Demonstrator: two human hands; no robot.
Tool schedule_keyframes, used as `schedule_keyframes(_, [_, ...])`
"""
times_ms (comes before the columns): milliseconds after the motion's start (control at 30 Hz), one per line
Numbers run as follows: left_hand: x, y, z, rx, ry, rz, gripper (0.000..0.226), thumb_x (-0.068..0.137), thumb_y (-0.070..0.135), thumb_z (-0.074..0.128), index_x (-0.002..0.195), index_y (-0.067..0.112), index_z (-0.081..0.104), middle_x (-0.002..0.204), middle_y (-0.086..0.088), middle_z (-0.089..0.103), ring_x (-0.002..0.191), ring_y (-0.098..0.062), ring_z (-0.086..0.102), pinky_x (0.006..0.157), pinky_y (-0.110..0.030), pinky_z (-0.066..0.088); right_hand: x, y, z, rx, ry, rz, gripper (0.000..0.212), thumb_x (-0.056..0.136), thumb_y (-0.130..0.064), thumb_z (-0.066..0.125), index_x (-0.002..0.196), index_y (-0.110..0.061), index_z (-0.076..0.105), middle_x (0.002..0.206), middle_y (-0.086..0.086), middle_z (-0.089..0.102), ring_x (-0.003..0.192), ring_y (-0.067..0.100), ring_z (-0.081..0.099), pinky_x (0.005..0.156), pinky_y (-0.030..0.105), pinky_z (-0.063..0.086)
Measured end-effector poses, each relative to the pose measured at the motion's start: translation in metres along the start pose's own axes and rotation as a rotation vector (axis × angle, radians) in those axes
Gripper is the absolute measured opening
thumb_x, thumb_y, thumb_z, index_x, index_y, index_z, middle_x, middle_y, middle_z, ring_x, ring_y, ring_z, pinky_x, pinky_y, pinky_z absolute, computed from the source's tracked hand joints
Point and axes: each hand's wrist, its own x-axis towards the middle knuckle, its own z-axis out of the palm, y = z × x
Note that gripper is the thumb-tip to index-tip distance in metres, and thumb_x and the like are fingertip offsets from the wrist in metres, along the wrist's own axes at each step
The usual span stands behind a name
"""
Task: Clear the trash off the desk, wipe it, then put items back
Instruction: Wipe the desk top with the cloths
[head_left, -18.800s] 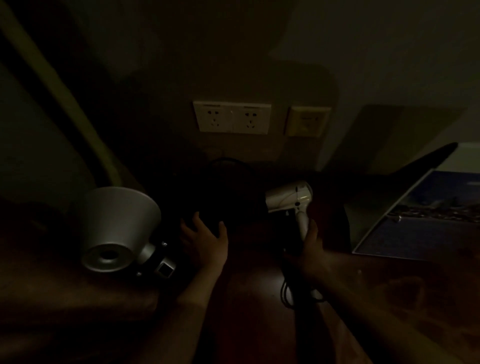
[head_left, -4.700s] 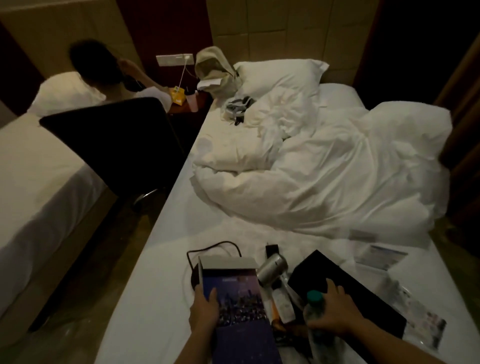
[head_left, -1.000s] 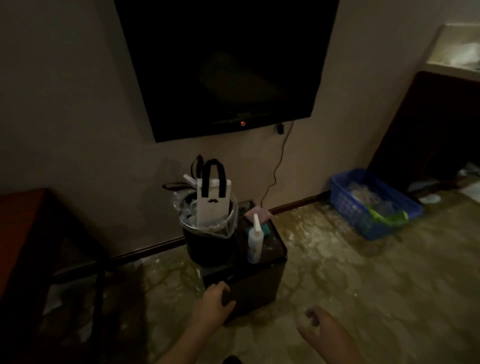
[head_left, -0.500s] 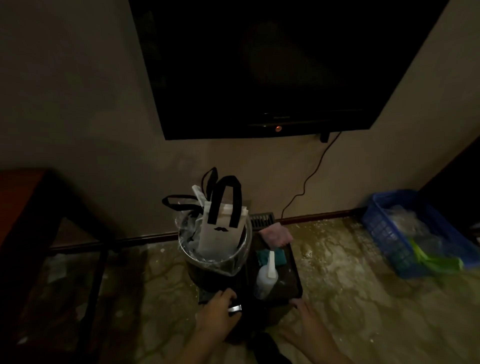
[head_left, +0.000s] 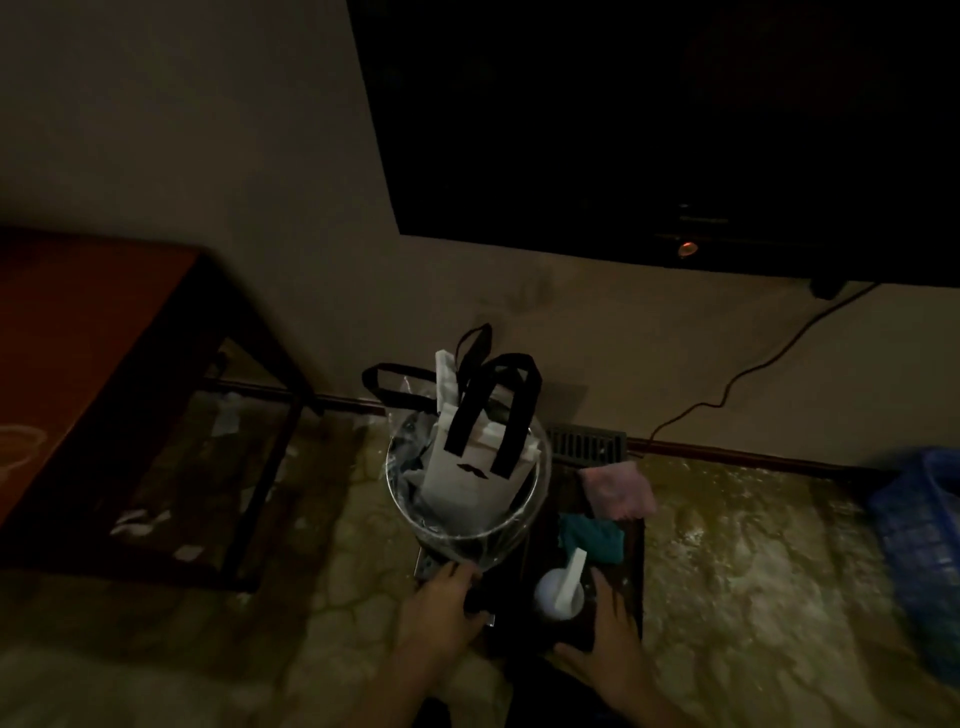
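Note:
A black trash bin (head_left: 410, 512) with a clear liner stands on the floor, and a white paper bag (head_left: 467, 480) with black handles is stuffed in it. Right beside it is a dark box (head_left: 519, 587) carrying a white squeeze bottle (head_left: 558, 592), a teal cloth (head_left: 592, 538) and a pink cloth (head_left: 618, 491). My left hand (head_left: 441, 608) curls over the box's front left edge, next to the bin. My right hand (head_left: 608, 644) lies on the box's front right corner with its fingers spread. The red-brown desk (head_left: 78, 338) is at the left.
A dark wall television (head_left: 675, 130) hangs above, and its cable (head_left: 753, 369) trails down the wall. A blue plastic basket (head_left: 924, 525) sits on the floor at the far right. Scraps of paper (head_left: 140, 519) lie under the desk. The room is very dim.
I have moved closer and look more steeply down at the bin and box. My right hand has come forward onto the box's front right corner. My left hand stays at the front left edge.

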Motion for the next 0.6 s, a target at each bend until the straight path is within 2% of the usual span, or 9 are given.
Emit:
schedule_keyframes(33, [0.004, 0.000, 0.002, -0.004, 0.010, -0.008, 0.044, 0.085, 0.039, 0.064, 0.125, 0.031, 0.045, 0.127, 0.010, 0.051, 0.112, -0.012, 0.055, 0.085, -0.026, 0.047, 0.005, -0.002, 0.000, 0.007, -0.010, -0.022, 0.137, 0.049, -0.079, 0.068, 0.151, -0.022, -0.004, 0.156, 0.001, 0.014, 0.142, 0.024, 0.021, 0.111, 0.036, 0.028])
schedule_keyframes(133, [0.009, 0.002, 0.011, -0.005, 0.016, -0.054, 0.043, 0.084, 0.038, 0.065, 0.121, 0.029, 0.046, 0.127, 0.008, 0.051, 0.113, -0.012, 0.054, 0.090, -0.029, 0.047, 0.013, -0.002, 0.004, 0.073, 0.017, -0.075, 0.110, 0.075, -0.040, 0.077, 0.151, -0.019, 0.002, 0.156, 0.001, 0.015, 0.142, 0.021, 0.022, 0.110, 0.031, 0.027])
schedule_keyframes(233, [0.014, 0.004, 0.015, 0.002, 0.026, -0.082, 0.041, 0.082, 0.039, 0.066, 0.118, 0.031, 0.047, 0.124, 0.009, 0.053, 0.112, -0.012, 0.055, 0.092, -0.035, 0.047, 0.020, -0.005, -0.001, 0.183, 0.046, -0.081, 0.102, 0.073, -0.029, 0.081, 0.148, -0.025, 0.012, 0.155, 0.001, 0.021, 0.140, 0.020, 0.026, 0.108, 0.032, 0.029])
schedule_keyframes(300, [0.014, 0.006, 0.017, 0.000, 0.027, -0.098, 0.041, 0.081, 0.040, 0.066, 0.117, 0.032, 0.048, 0.123, 0.009, 0.054, 0.111, -0.013, 0.056, 0.093, -0.038, 0.046, 0.022, -0.005, -0.005, 0.242, 0.035, -0.067, 0.107, 0.066, -0.038, 0.084, 0.146, -0.032, 0.014, 0.154, 0.000, 0.025, 0.138, 0.022, 0.029, 0.107, 0.041, 0.033])
schedule_keyframes(367, [0.011, 0.007, 0.019, -0.005, 0.028, -0.115, 0.042, 0.081, 0.040, 0.066, 0.118, 0.032, 0.048, 0.122, 0.010, 0.054, 0.112, -0.013, 0.056, 0.094, -0.038, 0.046, 0.027, -0.002, -0.004, 0.270, 0.017, -0.060, 0.116, 0.054, -0.065, 0.079, 0.147, -0.031, 0.017, 0.153, -0.001, 0.027, 0.137, 0.022, 0.030, 0.106, 0.045, 0.035])
schedule_keyframes(400, [0.010, 0.006, 0.020, -0.007, 0.029, -0.127, 0.042, 0.081, 0.040, 0.065, 0.119, 0.032, 0.048, 0.122, 0.009, 0.054, 0.112, -0.013, 0.056, 0.093, -0.038, 0.046, 0.028, -0.001, -0.003, 0.275, 0.007, -0.065, 0.119, 0.051, -0.069, 0.077, 0.147, -0.028, 0.019, 0.153, -0.001, 0.028, 0.137, 0.022, 0.030, 0.106, 0.045, 0.035])
schedule_keyframes(433, [0.008, 0.006, 0.021, -0.014, 0.034, -0.135, 0.043, 0.081, 0.039, 0.065, 0.120, 0.032, 0.047, 0.123, 0.009, 0.054, 0.112, -0.014, 0.056, 0.093, -0.037, 0.047, 0.029, -0.002, -0.002, 0.281, -0.004, -0.068, 0.117, 0.054, -0.061, 0.082, 0.147, -0.027, 0.019, 0.153, 0.000, 0.027, 0.137, 0.023, 0.030, 0.105, 0.044, 0.035])
schedule_keyframes(500, [0.005, 0.003, 0.024, -0.022, 0.027, -0.143, 0.045, 0.082, 0.038, 0.065, 0.122, 0.031, 0.046, 0.124, 0.007, 0.055, 0.111, -0.015, 0.057, 0.091, -0.035, 0.048, 0.030, -0.005, -0.002, 0.285, -0.035, -0.070, 0.111, 0.063, -0.028, 0.088, 0.148, -0.024, 0.016, 0.155, 0.001, 0.022, 0.140, 0.025, 0.026, 0.107, 0.044, 0.034])
schedule_keyframes(600, [0.001, 0.000, 0.027, -0.023, 0.023, -0.168, 0.045, 0.084, 0.038, 0.063, 0.125, 0.029, 0.045, 0.125, 0.006, 0.054, 0.111, -0.016, 0.057, 0.088, -0.030, 0.047, 0.037, 0.001, 0.001, 0.274, -0.062, -0.065, 0.112, 0.067, -0.016, 0.086, 0.150, -0.021, 0.012, 0.157, 0.001, 0.018, 0.142, 0.027, 0.023, 0.109, 0.046, 0.033])
